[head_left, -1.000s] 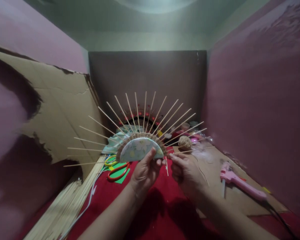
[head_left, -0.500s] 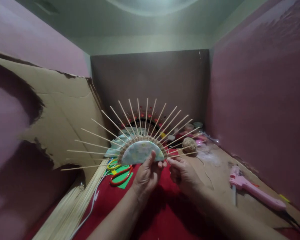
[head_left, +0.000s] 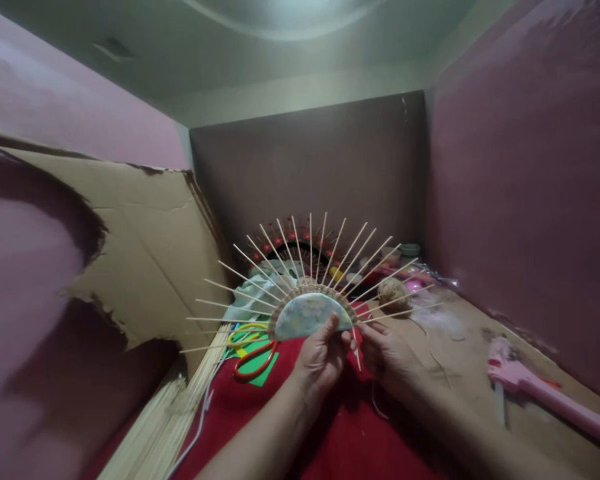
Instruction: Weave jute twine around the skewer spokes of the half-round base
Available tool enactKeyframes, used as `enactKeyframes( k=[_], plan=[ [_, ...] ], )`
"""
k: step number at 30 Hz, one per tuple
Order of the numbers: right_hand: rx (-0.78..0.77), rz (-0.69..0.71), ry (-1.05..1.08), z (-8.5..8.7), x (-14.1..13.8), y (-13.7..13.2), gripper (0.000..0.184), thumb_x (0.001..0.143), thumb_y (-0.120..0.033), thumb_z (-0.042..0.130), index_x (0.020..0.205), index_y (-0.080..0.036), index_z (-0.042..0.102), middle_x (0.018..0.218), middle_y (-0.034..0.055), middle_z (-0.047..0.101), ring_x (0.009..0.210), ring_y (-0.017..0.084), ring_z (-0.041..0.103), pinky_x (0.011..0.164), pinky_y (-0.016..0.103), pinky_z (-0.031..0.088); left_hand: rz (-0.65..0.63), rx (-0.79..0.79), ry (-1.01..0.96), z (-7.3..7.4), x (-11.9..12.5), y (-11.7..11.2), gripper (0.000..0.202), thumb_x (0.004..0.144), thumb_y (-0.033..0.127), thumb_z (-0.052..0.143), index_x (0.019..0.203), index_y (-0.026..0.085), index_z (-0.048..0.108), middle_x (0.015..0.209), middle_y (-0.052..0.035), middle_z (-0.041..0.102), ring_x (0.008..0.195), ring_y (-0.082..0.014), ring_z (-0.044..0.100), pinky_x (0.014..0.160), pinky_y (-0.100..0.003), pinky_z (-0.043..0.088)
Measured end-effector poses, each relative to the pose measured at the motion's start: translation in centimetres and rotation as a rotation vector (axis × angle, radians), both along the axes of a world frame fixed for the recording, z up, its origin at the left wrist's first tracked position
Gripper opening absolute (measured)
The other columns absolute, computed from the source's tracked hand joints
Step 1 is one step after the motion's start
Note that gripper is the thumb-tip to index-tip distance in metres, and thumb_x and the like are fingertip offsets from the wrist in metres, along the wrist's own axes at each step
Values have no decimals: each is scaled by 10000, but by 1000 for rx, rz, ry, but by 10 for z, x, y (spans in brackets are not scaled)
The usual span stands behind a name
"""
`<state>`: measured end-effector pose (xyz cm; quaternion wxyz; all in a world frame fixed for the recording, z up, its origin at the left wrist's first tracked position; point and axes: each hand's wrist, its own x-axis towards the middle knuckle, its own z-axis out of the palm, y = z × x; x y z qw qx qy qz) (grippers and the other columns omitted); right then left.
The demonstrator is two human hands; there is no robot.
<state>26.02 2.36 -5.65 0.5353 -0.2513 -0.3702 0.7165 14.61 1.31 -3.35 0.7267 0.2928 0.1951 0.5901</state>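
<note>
A half-round fan-like piece (head_left: 313, 315), covered in pale floral fabric, has a woven twine rim (head_left: 307, 287) and many thin bamboo sticks fanning outward. My left hand (head_left: 321, 357) grips its lower edge, the thumb lying on the fabric front. At the rim's right end, the fingers of my right hand (head_left: 383, 350) are pinched together on thin twine, mostly hidden by the fingertips. A loop of twine (head_left: 377, 403) hangs below that hand. Between both hands a short pale stick end (head_left: 357, 353) points down.
Orange-handled scissors (head_left: 255, 363) lie on green paper at left, beside a bundle of bamboo sticks (head_left: 145, 427). A twine ball (head_left: 394, 295) sits behind my right hand. At right is a pink glue gun (head_left: 540, 387) on cardboard. Torn cardboard (head_left: 150, 247) stands against the left wall.
The view has tilted and shifted, so the fan piece appears further right and lower. A stick end and a twine loop now show below the rim's right end. Both hands keep their hold.
</note>
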Motion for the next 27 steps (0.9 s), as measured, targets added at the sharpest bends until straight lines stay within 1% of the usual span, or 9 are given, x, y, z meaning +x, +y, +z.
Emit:
enactKeyframes(
  k=[2, 4, 7, 11, 13, 16, 21, 27],
  plan=[
    [-12, 4, 18, 0, 1, 0, 260, 664, -342, 640, 656, -178, 438, 372, -126, 260, 323, 10, 100, 305, 152, 89, -32, -4, 5, -1, 0, -1, 215, 669, 298, 645, 639, 98, 572, 516, -15, 538, 512, -116, 500, 596, -271, 409],
    [-26, 4, 46, 2, 1, -1, 277, 651, -335, 654, 643, -180, 425, 367, -129, 247, 320, 9, 103, 307, 149, 87, -42, -2, 20, 1, -3, -2, 219, 668, 299, 643, 673, 87, 587, 566, -37, 571, 555, -128, 525, 630, -281, 415],
    [-64, -4, 94, 3, 1, -1, 306, 633, -322, 672, 628, -190, 396, 357, -138, 201, 320, 13, 87, 309, 150, 66, 8, -11, 23, 4, -10, -3, 207, 676, 291, 631, 725, 94, 592, 641, -62, 613, 589, -150, 556, 611, -286, 417],
    [-102, -34, 129, 2, 1, 4, 328, 604, -297, 696, 620, -195, 384, 352, -143, 182, 325, 15, 69, 311, 152, 51, 102, -63, 55, 0, -22, 3, 181, 672, 243, 634, 773, 108, 572, 620, -32, 607, 531, -133, 552, 545, -265, 408],
    [-111, -63, 141, 1, 2, 6, 332, 580, -278, 712, 624, -193, 394, 351, -146, 177, 324, 12, 70, 311, 148, 49, 132, -60, 58, -3, -26, 5, 184, 671, 227, 636, 793, 117, 555, 625, -13, 599, 500, -116, 534, 508, -250, 395],
    [-123, -59, 161, 1, 3, 7, 330, 566, -260, 721, 626, -190, 403, 353, -144, 190, 320, 7, 89, 313, 144, 52, 167, -31, 51, -4, -27, 5, 185, 681, 215, 629, 814, 127, 536, 639, 10, 585, 458, -89, 488, 462, -236, 368],
    [-123, -47, 179, 4, 3, 3, 278, 577, -253, 711, 736, -200, 488, 354, -141, 216, 313, 10, 112, 315, 148, 58, 166, 35, 22, 0, -25, -1, 172, 684, 188, 628, 811, 129, 529, 670, 13, 577, 457, -77, 457, 462, -244, 368],
    [-122, -31, 168, 2, 3, 2, 268, 569, -232, 708, 752, -201, 515, 354, -139, 204, 317, 13, 112, 323, 152, 67, 161, 2, -20, 0, -21, -5, 153, 669, 167, 640, 781, 120, 547, 640, 10, 570, 470, -80, 465, 488, -253, 388]
  ],
)
